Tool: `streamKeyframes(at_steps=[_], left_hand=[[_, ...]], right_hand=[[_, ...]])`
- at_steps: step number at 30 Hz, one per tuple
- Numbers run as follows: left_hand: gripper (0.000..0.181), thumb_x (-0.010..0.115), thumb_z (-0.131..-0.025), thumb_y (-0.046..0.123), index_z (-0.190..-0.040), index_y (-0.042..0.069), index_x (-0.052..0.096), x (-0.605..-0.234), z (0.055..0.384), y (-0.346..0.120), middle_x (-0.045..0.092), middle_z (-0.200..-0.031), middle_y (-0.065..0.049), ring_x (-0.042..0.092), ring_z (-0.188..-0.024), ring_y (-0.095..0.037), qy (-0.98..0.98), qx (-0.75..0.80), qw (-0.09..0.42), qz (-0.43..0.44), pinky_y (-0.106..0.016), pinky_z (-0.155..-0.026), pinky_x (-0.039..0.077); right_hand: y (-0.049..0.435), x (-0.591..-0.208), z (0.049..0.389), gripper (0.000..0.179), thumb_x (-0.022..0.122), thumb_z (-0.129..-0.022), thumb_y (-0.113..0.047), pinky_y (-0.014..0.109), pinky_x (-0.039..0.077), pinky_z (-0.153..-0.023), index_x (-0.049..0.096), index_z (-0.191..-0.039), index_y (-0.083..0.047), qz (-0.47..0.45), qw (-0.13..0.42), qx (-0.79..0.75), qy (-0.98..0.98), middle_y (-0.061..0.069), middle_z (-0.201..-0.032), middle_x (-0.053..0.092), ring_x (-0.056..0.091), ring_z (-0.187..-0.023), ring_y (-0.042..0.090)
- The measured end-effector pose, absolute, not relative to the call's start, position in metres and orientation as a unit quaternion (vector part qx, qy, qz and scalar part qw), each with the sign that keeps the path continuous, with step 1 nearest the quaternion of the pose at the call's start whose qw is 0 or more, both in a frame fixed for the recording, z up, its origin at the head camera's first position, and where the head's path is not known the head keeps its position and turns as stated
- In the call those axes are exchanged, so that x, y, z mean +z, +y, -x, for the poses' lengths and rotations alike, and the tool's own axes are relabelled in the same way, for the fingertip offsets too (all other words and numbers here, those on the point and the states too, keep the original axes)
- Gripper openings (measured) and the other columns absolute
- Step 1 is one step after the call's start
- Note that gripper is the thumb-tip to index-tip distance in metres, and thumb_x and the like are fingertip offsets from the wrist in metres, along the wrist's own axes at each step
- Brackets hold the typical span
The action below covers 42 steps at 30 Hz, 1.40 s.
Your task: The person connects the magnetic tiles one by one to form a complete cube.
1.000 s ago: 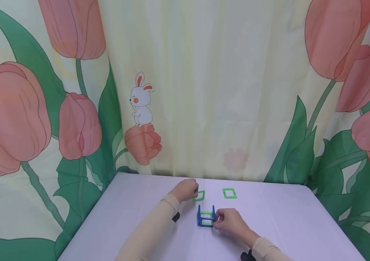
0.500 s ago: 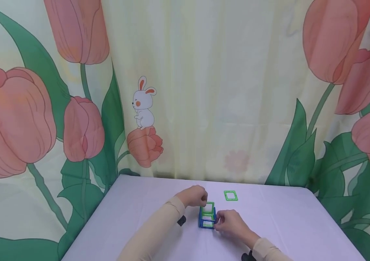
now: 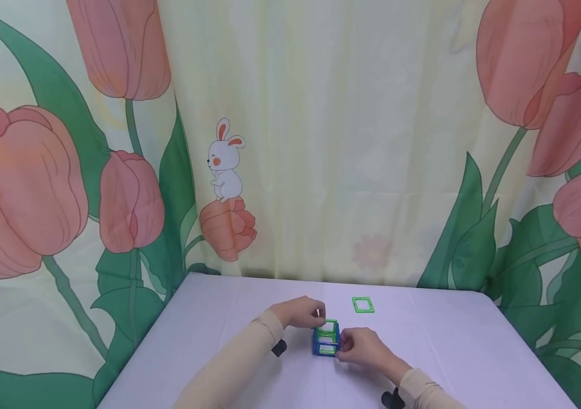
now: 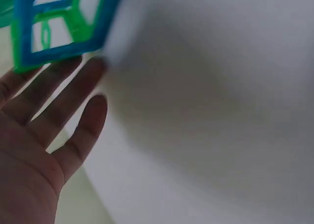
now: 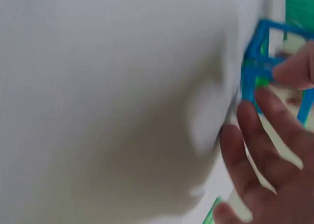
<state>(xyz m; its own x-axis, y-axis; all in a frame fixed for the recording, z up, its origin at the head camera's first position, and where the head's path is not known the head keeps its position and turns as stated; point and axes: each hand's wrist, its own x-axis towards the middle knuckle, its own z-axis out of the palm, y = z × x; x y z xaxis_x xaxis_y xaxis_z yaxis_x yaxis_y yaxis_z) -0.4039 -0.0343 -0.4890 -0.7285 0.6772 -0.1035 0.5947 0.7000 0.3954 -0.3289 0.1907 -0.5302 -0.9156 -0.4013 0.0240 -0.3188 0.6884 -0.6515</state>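
A small box of blue and green magnetic tiles stands on the table. Its blue tile forms the left wall, and a green magnetic tile is upright at the far side. My left hand pinches this green tile near its upper left; in the left wrist view its other fingers stretch out below the box, the thumb hidden. My right hand grips the blue magnetic tile at the box's right side, thumb on one face and fingertips on the other. Whether every edge meets is too small to tell.
A loose green square tile lies flat behind the box, to its right. White cloth covers the table. Behind its far edge hangs a tulip-printed curtain. Dark wrist cameras sit under both forearms.
My left hand has brought the green tile rightward and toward me onto the box's far side, where it now stands lower. My right hand stays at the blue right wall.
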Motion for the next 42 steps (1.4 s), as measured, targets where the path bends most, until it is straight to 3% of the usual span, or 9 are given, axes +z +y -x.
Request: streamKeyframes(at_steps=[4,8,11,14,17,20,22,32,42], left_hand=[[0.057,0.081,-0.084,0.050,-0.126,0.016,0.062,-0.514,0.389,-0.049,0.066,-0.105,0.009,0.058,-0.090,-0.004,0.914,0.239,0.138,-0.297,-0.025,-0.081,0.051],[0.079,0.093,-0.072,0.044,-0.133,0.011,0.056,-0.543,0.384,-0.058,0.057,-0.113,0.008,0.055,-0.098,-0.004,0.908,0.279,0.120,-0.287,-0.026,-0.092,0.051],[0.077,0.094,-0.071,0.040,-0.131,0.010,0.057,-0.555,0.385,-0.057,0.054,-0.114,0.008,0.055,-0.104,-0.005,0.909,0.281,0.103,-0.290,-0.027,-0.101,0.049],[0.072,0.093,-0.072,0.040,-0.129,0.010,0.058,-0.560,0.385,-0.048,0.054,-0.115,0.008,0.055,-0.109,-0.005,0.912,0.270,0.094,-0.294,-0.027,-0.106,0.047],[0.070,0.092,-0.074,0.041,-0.129,0.011,0.059,-0.563,0.383,-0.041,0.054,-0.116,0.010,0.054,-0.112,-0.004,0.916,0.254,0.090,-0.298,-0.025,-0.107,0.046],[0.071,0.091,-0.075,0.043,-0.130,0.012,0.059,-0.565,0.383,-0.040,0.054,-0.117,0.010,0.055,-0.112,-0.004,0.919,0.241,0.092,-0.299,-0.025,-0.107,0.046],[0.070,0.092,-0.074,0.042,-0.128,0.013,0.059,-0.564,0.383,-0.042,0.055,-0.116,0.010,0.055,-0.111,-0.004,0.921,0.236,0.092,-0.296,-0.025,-0.106,0.047],[0.070,0.094,-0.072,0.038,-0.127,0.011,0.061,-0.553,0.385,-0.043,0.056,-0.116,0.008,0.057,-0.111,-0.005,0.922,0.235,0.103,-0.290,-0.025,-0.107,0.046],[0.074,0.094,-0.072,0.037,-0.132,0.010,0.060,-0.546,0.384,-0.048,0.057,-0.117,0.008,0.058,-0.114,-0.007,0.929,0.234,0.111,-0.266,-0.027,-0.108,0.046]], right_hand=[[0.205,-0.532,0.338,0.014,0.071,-0.081,-0.009,0.026,0.048,-0.067,0.069,-0.095,-0.010,0.215,0.091,-0.342,0.910,-0.001,-0.086,0.067,0.058,-0.077,0.012],[0.219,-0.534,0.352,0.010,0.066,-0.085,-0.005,0.028,0.047,-0.066,0.068,-0.092,-0.012,0.162,0.075,-0.342,0.923,0.000,-0.084,0.065,0.057,-0.077,0.015],[0.229,-0.535,0.364,0.011,0.068,-0.087,-0.005,0.031,0.047,-0.068,0.067,-0.093,-0.014,0.105,0.054,-0.349,0.930,-0.001,-0.088,0.065,0.057,-0.078,0.017],[0.245,-0.540,0.377,0.015,0.071,-0.090,-0.012,0.040,0.049,-0.077,0.067,-0.104,-0.018,0.071,0.028,-0.338,0.938,0.001,-0.105,0.067,0.060,-0.085,0.019],[0.261,-0.544,0.388,0.029,0.071,-0.094,-0.020,0.059,0.046,-0.093,0.065,-0.122,-0.016,0.074,0.003,-0.317,0.945,0.013,-0.132,0.062,0.064,-0.110,0.036],[0.268,-0.547,0.394,0.049,0.068,-0.098,-0.020,0.074,0.033,-0.107,0.053,-0.143,-0.008,0.101,0.005,-0.301,0.948,0.027,-0.154,0.043,0.045,-0.139,0.052],[0.269,-0.547,0.399,0.060,0.067,-0.097,-0.018,0.074,0.029,-0.112,0.044,-0.152,-0.005,0.119,0.015,-0.290,0.949,0.032,-0.159,0.034,0.034,-0.145,0.056],[0.268,-0.545,0.420,0.069,0.074,-0.092,-0.012,0.064,0.033,-0.115,0.042,-0.150,0.008,0.110,0.012,-0.266,0.958,0.032,-0.145,0.052,0.043,-0.139,0.053],[0.259,-0.547,0.419,0.072,0.084,-0.086,-0.026,0.064,0.040,-0.108,0.051,-0.144,0.002,0.101,-0.046,-0.298,0.948,0.020,-0.123,0.069,0.056,-0.127,0.048]])
